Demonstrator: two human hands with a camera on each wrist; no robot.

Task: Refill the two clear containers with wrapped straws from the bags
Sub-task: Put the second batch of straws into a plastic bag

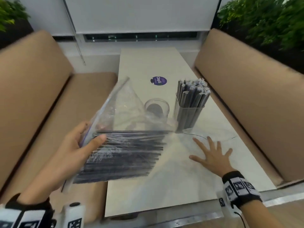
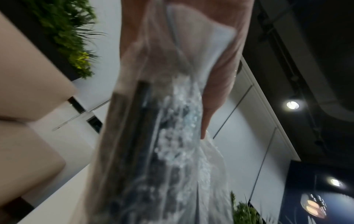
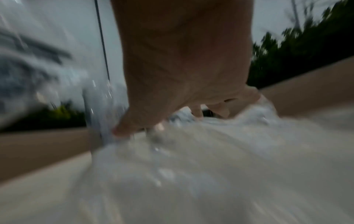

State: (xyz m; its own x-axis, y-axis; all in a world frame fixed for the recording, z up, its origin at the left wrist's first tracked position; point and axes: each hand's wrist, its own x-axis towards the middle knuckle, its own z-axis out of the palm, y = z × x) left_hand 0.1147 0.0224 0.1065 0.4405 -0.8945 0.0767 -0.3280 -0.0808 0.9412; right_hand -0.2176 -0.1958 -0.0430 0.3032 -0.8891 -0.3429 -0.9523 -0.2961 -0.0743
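My left hand (image 1: 77,145) grips a clear zip bag of dark wrapped straws (image 1: 125,152) by its left end, thumb on top, lifted over the table's near left edge. The left wrist view shows the bag (image 2: 153,144) close up, blurred, under my thumb (image 2: 216,91). An empty round clear container (image 1: 157,107) stands behind the bag. To its right a clear container (image 1: 189,116) is packed with upright wrapped straws (image 1: 192,92). My right hand (image 1: 212,153) lies spread and flat on an empty clear bag (image 3: 191,151) on the table, in front of the full container.
The narrow pale table (image 1: 148,63) runs away from me between two tan bench seats (image 1: 32,96) (image 1: 246,104). A round purple sticker (image 1: 158,80) sits mid-table. Green plants (image 1: 263,18) stand behind the benches.
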